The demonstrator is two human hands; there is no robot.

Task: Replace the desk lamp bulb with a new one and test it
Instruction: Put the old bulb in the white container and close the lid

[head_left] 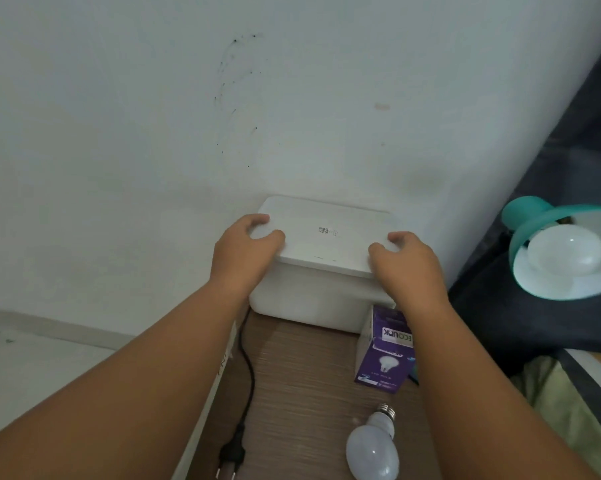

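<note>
On the wooden table point(302, 368), loose bulb point(373, 445) lies base rearward; each hand point(247, 252) grips box lid point(326, 233).

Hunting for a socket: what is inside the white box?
Cannot tell: the white box is opaque, and its lid sits closed under both hands.

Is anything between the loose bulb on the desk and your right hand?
Nothing visible blocks it. The loose white bulb lies on the wooden desk, while the right hand grips the white lidded box farther back.
</note>
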